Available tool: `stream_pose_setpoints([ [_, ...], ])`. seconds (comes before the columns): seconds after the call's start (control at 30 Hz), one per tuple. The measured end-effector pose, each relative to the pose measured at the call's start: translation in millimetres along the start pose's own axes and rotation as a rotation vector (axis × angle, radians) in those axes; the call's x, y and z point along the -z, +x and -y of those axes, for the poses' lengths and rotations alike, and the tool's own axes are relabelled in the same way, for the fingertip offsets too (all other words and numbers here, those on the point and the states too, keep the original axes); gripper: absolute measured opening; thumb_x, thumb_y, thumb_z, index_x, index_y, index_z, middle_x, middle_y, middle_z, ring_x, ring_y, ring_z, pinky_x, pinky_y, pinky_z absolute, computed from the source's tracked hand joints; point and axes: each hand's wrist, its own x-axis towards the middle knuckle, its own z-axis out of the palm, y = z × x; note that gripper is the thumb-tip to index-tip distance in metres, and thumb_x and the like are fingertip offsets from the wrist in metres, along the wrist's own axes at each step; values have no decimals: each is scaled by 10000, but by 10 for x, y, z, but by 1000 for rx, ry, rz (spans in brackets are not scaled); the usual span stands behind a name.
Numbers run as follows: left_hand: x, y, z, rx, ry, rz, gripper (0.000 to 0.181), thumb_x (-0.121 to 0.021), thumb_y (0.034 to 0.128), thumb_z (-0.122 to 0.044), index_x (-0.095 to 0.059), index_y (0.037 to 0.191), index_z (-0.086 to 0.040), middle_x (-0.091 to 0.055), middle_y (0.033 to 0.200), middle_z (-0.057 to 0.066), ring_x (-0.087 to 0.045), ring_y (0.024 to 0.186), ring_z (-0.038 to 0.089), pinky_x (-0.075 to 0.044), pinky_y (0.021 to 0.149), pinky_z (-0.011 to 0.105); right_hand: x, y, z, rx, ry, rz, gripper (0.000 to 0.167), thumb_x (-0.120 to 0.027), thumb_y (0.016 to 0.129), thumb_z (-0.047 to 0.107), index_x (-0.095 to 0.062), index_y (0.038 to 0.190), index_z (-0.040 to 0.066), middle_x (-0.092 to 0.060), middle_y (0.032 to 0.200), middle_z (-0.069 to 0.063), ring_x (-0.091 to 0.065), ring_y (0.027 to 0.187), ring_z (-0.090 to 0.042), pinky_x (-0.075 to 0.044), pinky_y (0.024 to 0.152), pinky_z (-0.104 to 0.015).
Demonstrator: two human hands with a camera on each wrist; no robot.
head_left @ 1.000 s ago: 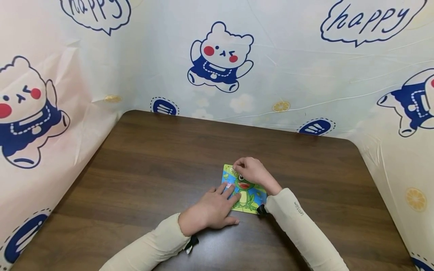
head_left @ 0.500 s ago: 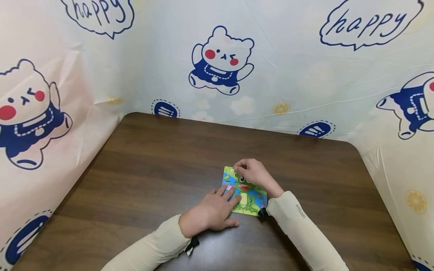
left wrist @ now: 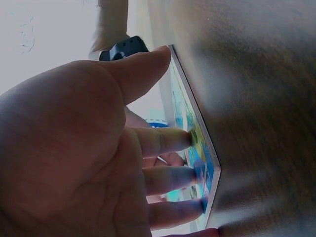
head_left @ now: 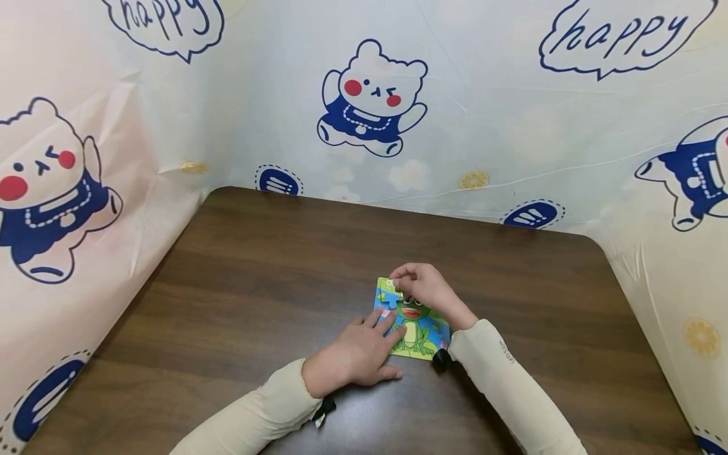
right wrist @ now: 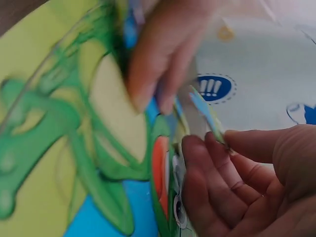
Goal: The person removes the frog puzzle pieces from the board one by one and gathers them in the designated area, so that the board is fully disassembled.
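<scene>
A flat jigsaw puzzle (head_left: 414, 340) with a green frog on blue and yellow-green lies on the table. My left hand (head_left: 363, 352) rests on its left side, fingers spread and fairly straight; in the left wrist view the fingertips (left wrist: 185, 138) touch the puzzle's surface. At the upper left part of the puzzle, my right hand (head_left: 425, 285) pinches a puzzle piece (right wrist: 210, 116) between thumb and fingers. That piece (head_left: 390, 297) is tilted up from the picture. The right hand hides part of the frog's head and the puzzle's upper right.
The puzzle lies right of the middle of a brown wooden table (head_left: 273, 272). Behind and beside the table hangs a pale printed cloth (head_left: 489, 120) with bears and lettering. A black strap part (head_left: 442, 360) shows under the right sleeve.
The piece under my right fingers has come up from the puzzle and now tilts, with its knobbed outline showing. The right hand has shifted only slightly; the left hand stays in place.
</scene>
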Motion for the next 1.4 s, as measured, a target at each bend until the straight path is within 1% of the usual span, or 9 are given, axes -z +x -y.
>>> stream_pose_setpoints([
  [0.17,-12,2,-3,1,-23,-4,788,-531,953,-670,-327,1599,-267,-234,1696,49,-229,1566,301,-375,1170,515,90,39,7,-90,268,32,251,-572,1047,221,-670,1231,82,-638,1034,-82,-613,689,-178,-615,744,-342],
  [0.3,-22,6,-3,4,-35,-5,785,-539,952,-665,-335,1596,-265,-239,1694,53,-227,1566,308,-369,1173,517,191,41,10,-111,437,39,272,-574,1047,223,-654,1249,61,-632,1021,-49,-601,634,-126,-610,697,-284],
  [0.43,-24,12,-12,7,-36,-5,784,-536,955,-661,-332,1598,-260,-234,1695,58,-218,1569,310,-366,1175,516,325,6,4,-115,551,38,300,-578,1044,211,-619,1288,41,-633,980,-12,-599,619,-105,-596,673,-251],
  [0.57,-20,13,-25,10,-47,-6,782,-539,959,-652,-334,1598,-250,-236,1694,64,-219,1568,313,-370,1171,521,491,-68,-46,-114,625,38,394,-573,1047,228,-544,1375,11,-653,964,22,-638,646,-97,-590,676,-247],
  [0.63,-16,12,-28,10,-52,-4,782,-539,961,-647,-330,1600,-248,-233,1695,64,-217,1569,313,-368,1172,522,586,-106,-98,-119,668,30,392,-574,1047,239,-541,1373,23,-661,963,28,-664,669,-97,-592,682,-248],
  [0.83,-17,0,-19,11,-36,-7,781,-535,966,-643,-322,1602,-244,-228,1697,66,-214,1570,314,-367,1175,515,866,-193,-295,-140,740,-9,255,-588,1039,266,-623,1256,136,-684,973,45,-687,712,-105,-595,695,-246],
  [1.0,-32,-5,-15,8,-22,-16,779,-533,965,-645,-331,1599,-239,-239,1693,72,-225,1566,317,-371,1173,510,1033,-273,-419,-146,778,-24,245,-585,1040,262,-637,1249,145,-700,942,64,-687,728,-110,-595,704,-256],
  [1.2,-29,-4,-16,3,-29,-20,779,-540,964,-642,-337,1597,-234,-247,1690,73,-230,1564,320,-374,1168,518,1233,-414,-490,-141,821,-29,157,-577,1044,252,-705,1125,211,-697,906,70,-684,734,-108,-589,717,-256],
  [1.4,-29,2,-17,-3,-23,-24,776,-543,966,-636,-341,1595,-229,-255,1687,80,-237,1561,326,-390,1152,524,1391,-531,-520,-117,885,-35,172,-568,1048,235,-701,1151,203,-688,895,49,-685,751,-106,-585,712,-250],
])
